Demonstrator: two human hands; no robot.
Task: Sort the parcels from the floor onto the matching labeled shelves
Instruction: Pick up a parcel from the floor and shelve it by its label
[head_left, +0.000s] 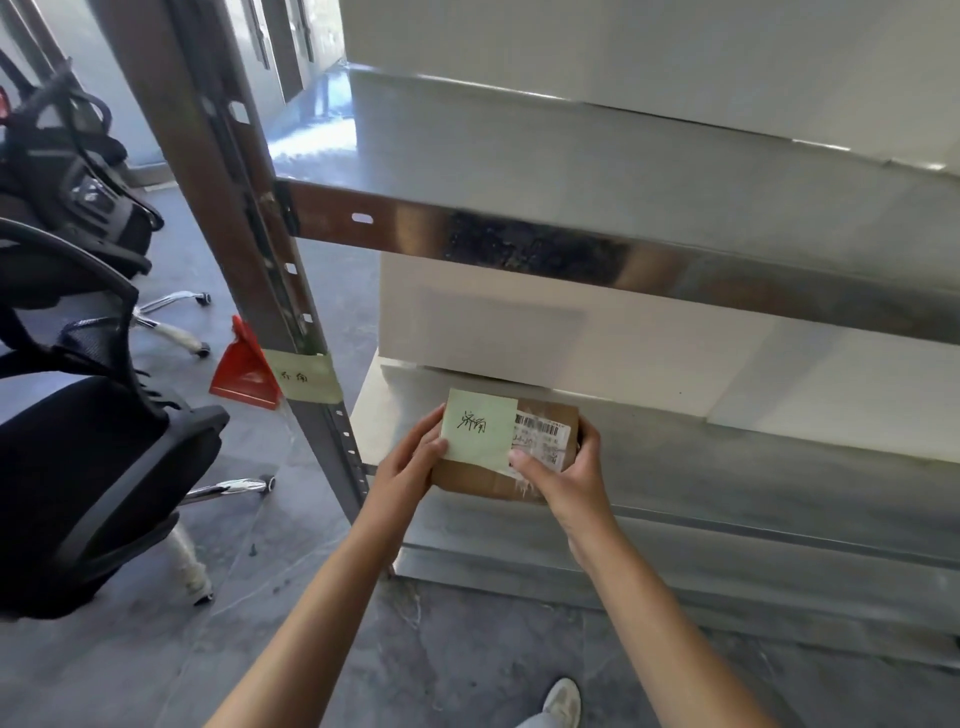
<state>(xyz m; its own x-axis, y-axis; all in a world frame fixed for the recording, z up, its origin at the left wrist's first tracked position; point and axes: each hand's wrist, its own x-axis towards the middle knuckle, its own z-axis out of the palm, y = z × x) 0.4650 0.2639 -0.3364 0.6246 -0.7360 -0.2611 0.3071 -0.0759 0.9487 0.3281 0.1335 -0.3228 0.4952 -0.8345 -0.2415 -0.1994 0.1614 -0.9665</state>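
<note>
A small brown cardboard parcel (467, 480) with a green handwritten note and a barcode label on top is held over the front left corner of the lower metal shelf (727, 467). My left hand (413, 460) grips its left side, and my right hand (558, 470) grips its right side with the thumb on the label. A green taped label (304, 376) with handwriting is wrapped around the shelf's upright post beside the parcel. Whether the parcel's underside touches the shelf is hidden.
A large white box (571, 332) fills the back of the lower shelf behind the parcel. Another white box (649, 52) sits on the upper shelf (519, 156). Black office chairs (93, 467) stand at left, with a red dustpan (241, 371) on the grey floor.
</note>
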